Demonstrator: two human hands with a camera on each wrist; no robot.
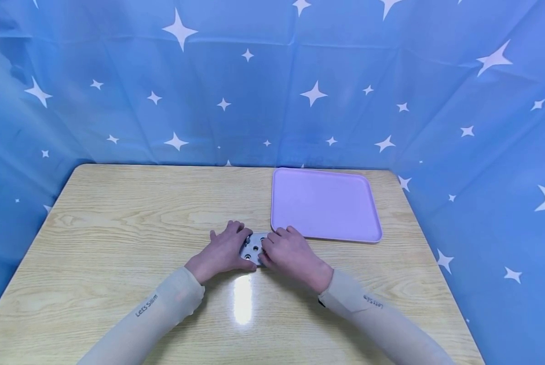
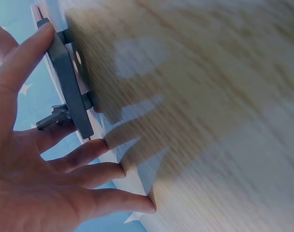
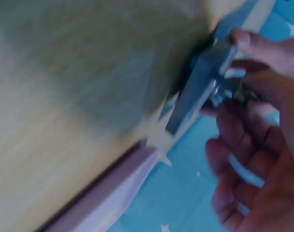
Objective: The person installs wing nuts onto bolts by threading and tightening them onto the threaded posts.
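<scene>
A small grey metal plate point(image 1: 255, 248) with several holes lies between the two hands near the table's middle. In the left wrist view, short dark feet show under the plate point(image 2: 69, 82), and a threaded bolt point(image 2: 52, 118) sticks out from its upper face. The left hand point(image 1: 226, 248) grips the plate by opposite edges between thumb and index finger; its other fingers are spread, with tips at the tabletop. At the plate's right end, the right hand point(image 1: 292, 256) pinches a small metal fastener point(image 3: 244, 94), partly hidden by the fingers and blurred.
A shallow purple tray point(image 1: 327, 238) lies at the back right, its near-left corner close beside the right hand. The wood-grain table point(image 1: 131, 218) ends at a blue star-patterned curtain point(image 1: 263, 121) at the back and sides. A bright light reflection shows in front of the plate.
</scene>
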